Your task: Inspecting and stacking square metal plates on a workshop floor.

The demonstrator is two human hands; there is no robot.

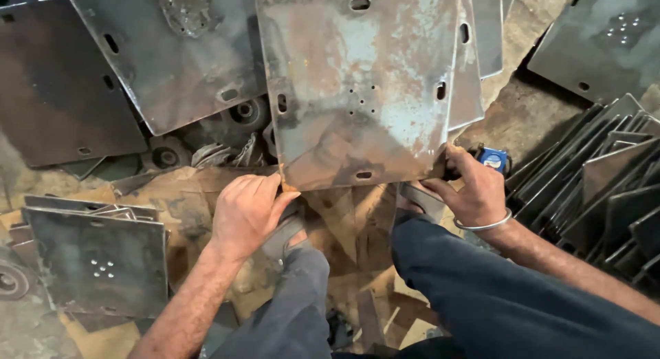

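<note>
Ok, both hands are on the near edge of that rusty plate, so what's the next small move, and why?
Probably lift the near edge a little. The left hand and right hand pinch the rusty square plate at its two near corners, and its far side overlaps other plates, so dragging would likely snag.

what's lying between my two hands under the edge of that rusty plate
In the head view, between left hand and right hand: cardboard scraps below the rusty plate.

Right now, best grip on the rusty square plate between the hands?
Probably the near bent-up edge of the rusty square plate, at its two lower corners, from the person's side: left hand and right hand already sit there, and other plates crowd its far edges.
</note>
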